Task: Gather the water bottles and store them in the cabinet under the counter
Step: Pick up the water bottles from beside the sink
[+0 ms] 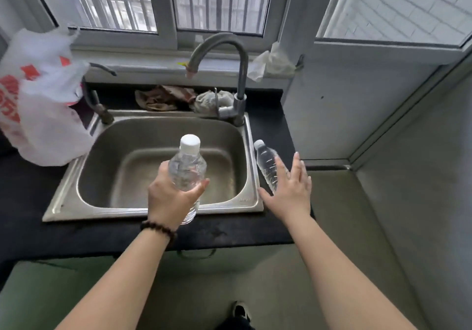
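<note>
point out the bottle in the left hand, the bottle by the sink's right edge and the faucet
held bottle (187, 168): head view, on its clear upper body
second bottle (265, 162): head view, on its clear body above the right hand
faucet (241, 79): head view, on the upright pipe

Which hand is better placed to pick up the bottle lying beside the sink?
The right hand: open and already over the lying bottle. The left hand is occupied, gripping the other bottle.

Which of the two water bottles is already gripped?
The bottle over the sink, clasped in the left hand. The bottle on the counter sits under the open right hand.
</note>
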Demonstrator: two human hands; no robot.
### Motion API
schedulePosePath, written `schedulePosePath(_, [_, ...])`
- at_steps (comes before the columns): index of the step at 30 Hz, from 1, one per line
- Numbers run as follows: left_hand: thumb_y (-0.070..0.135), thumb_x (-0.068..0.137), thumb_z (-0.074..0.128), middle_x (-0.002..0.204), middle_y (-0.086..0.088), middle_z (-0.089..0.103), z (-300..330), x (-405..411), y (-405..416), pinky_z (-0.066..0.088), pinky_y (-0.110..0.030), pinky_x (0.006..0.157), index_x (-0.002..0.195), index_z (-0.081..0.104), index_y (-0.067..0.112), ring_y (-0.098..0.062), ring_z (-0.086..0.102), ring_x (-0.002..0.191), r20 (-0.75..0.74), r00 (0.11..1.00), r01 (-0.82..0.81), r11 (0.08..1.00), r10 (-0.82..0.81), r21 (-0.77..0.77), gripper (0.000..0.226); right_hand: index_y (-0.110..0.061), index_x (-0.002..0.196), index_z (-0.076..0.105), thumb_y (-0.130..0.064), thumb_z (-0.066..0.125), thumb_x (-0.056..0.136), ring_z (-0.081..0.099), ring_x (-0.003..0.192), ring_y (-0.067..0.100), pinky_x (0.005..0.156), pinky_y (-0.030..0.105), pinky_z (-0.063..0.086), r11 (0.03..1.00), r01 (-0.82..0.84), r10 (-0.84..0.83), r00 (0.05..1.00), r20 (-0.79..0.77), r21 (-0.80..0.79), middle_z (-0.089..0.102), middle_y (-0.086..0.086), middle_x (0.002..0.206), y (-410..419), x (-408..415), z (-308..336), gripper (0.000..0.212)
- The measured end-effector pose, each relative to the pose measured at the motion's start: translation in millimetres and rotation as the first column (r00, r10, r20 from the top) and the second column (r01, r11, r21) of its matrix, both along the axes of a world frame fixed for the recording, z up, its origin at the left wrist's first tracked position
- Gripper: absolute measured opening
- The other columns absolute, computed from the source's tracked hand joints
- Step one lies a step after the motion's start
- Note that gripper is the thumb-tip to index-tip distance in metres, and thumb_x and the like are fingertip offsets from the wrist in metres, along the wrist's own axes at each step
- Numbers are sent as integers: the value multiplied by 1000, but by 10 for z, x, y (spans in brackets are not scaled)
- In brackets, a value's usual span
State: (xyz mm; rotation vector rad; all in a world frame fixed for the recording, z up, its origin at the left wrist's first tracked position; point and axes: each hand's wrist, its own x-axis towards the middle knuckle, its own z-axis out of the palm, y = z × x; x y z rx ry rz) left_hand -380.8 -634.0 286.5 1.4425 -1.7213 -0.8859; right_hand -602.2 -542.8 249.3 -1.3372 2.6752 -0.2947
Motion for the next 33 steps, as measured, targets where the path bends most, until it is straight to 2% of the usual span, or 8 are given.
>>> schedulePosePath(3, [30, 62, 90, 91, 1, 66, -51, -240, 47, 47, -26, 78, 108, 58, 14, -17, 62, 82, 40, 997, -68, 997, 67, 30, 57, -31, 151, 1, -63, 53, 81, 0, 147, 31, 117, 49, 13, 995, -50, 45, 997, 60, 89, -9, 12, 160, -151, -367, -144, 92])
schedulePosePath(5, [30, 62, 90, 90, -1, 67, -73, -320, 60, 48, -27, 79, 107, 58, 14, -18, 62, 82, 72, 992, -108, 993, 104, 52, 57, -30, 151, 0, -63, 51, 82, 12, 143, 33, 113, 46, 21, 989, -70, 57, 994, 98, 131, 2, 14, 159, -273, -503, -232, 93])
schedulePosePath(9, [30, 62, 90, 88, 0, 66, -92, -368, 68, 46, -27, 78, 105, 59, 15, -18, 63, 82, 107, 976, -196, 978, 189, 65, 55, -29, 151, -8, -61, 49, 84, 42, 119, 31, 92, 43, 41, 983, -70, 42, 986, 163, 170, 34, 13, 139, -440, -605, -347, 93])
schedulePosePath(12, [30, 62, 90, 89, 1, 67, -110, -353, 90, 49, -29, 80, 106, 57, 20, -19, 65, 82, 95, 964, -258, 963, 250, 81, 56, -30, 150, -9, -53, 47, 88, 46, 110, 30, 82, 40, 45, 986, -43, 16, 985, 169, 159, 41, 12, 128, -464, -628, -388, 87])
schedulePosePath(18, [32, 61, 90, 95, -7, 70, -189, -164, 243, 51, -35, 82, 109, 58, 15, -24, 66, 87, 102, 929, -363, 929, 355, 74, 60, -35, 150, -3, -49, 47, 89, 51, 105, 28, 82, 39, 46, 996, -75, 58, 963, 263, 53, 47, 9, 118, -390, -691, -363, 81])
schedulePosePath(24, [24, 60, 91, 93, -7, 71, -225, 308, 606, 51, -32, 84, 106, 56, 19, -23, 68, 87, 36, 859, -512, 856, 511, 74, 59, -43, 148, -3, -52, 50, 88, 57, 95, 25, 75, 38, 48, 962, -221, 265, 900, 345, -162, 47, 2, 115, -218, -250, -60, 81])
schedulePosePath(29, [20, 63, 89, 81, 12, 63, -109, 726, 1320, 43, -25, 76, 96, 55, 22, -13, 62, 76, -9, 746, -665, 745, 666, 50, 48, -43, 149, 3, -49, 56, 87, 57, 100, 27, 76, 38, 47, 884, -371, 458, 810, 365, -286, 50, 2, 121, -39, 323, 131, 82])
schedulePosePath(33, [30, 61, 90, 84, 4, 67, -134, 1193, 2212, 52, -32, 81, 98, 57, 22, -21, 68, 82, -24, 604, -794, 604, 797, 64, 50, -40, 150, 6, -45, 61, 85, 56, 107, 26, 79, 35, 43, 781, -509, 621, 693, 365, -362, 50, 5, 123, 343, 933, 208, 84])
